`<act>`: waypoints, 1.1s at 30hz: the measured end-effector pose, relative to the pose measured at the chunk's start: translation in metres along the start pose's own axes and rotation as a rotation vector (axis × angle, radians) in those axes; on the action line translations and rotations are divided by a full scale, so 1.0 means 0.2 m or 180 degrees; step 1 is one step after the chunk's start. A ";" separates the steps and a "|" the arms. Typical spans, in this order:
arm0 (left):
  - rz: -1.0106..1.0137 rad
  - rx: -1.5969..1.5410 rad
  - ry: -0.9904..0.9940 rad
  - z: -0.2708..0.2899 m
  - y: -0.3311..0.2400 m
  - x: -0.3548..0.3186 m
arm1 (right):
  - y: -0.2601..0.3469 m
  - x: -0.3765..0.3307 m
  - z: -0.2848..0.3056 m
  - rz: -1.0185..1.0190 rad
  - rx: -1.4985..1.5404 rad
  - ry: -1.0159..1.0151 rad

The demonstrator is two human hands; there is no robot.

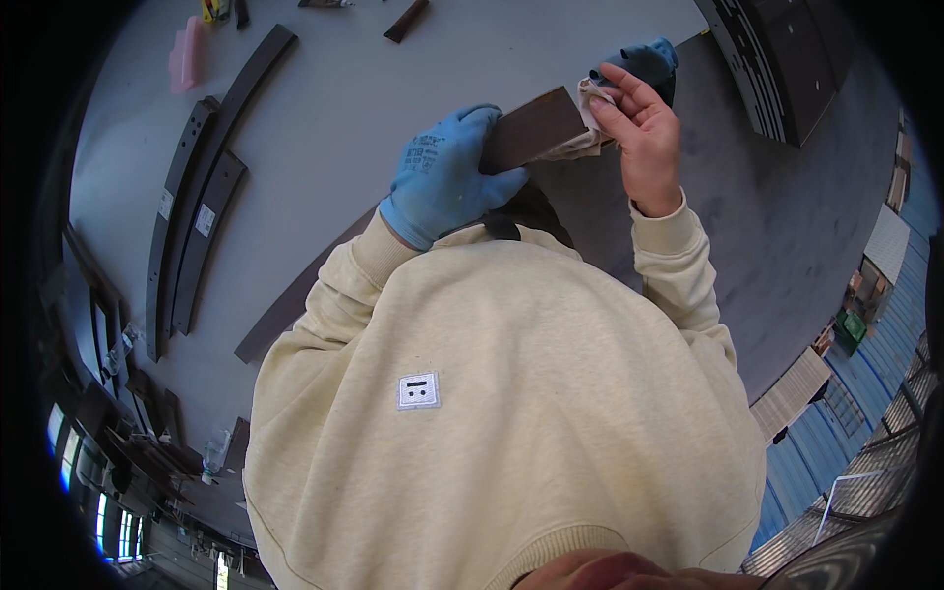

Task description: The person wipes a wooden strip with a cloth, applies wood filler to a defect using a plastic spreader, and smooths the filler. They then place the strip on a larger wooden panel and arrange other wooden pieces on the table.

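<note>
My left hand (440,177), in a blue work glove, is closed around a dark brown board (536,128) near its end, with the thumb along the near side. A long brown strip (305,295) runs down to the left behind my left sleeve; whether it is the same board is hidden. My bare right hand (644,128) pinches a whitish cloth (593,101) between thumb and fingers against the board's right end. More pale cloth shows under the board's near edge. Just beyond my right fingers lies a blue glove (649,64), with nobody's hand visible in it.
Several long dark boards (216,167) lie on the grey surface at the left, some labelled. A stack of dark panels (777,69) stands at the far right. A pink piece (185,54) and a short brown offcut (405,20) lie at the far side.
</note>
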State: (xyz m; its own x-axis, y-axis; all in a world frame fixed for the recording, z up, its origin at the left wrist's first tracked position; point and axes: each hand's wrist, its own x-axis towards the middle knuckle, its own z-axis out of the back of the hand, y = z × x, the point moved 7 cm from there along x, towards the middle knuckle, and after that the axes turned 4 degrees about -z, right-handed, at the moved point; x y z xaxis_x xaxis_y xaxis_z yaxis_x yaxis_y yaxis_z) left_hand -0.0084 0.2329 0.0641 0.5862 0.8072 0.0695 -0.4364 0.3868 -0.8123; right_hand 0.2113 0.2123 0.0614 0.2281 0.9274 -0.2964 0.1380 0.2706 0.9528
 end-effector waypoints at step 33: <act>0.0001 0.0024 -0.0040 0.00 0.04 0.02 | 0.13 -0.12 -0.12 0.1263 -0.2434 -0.0536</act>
State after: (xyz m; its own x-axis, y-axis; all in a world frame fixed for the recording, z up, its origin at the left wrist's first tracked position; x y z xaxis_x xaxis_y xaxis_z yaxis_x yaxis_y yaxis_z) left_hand -0.0089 0.2395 0.0576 0.5776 0.8127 0.0765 -0.4418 0.3900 -0.8079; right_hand 0.1868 0.2027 0.0959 0.2696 0.9557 0.1178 -0.6516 0.0910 0.7531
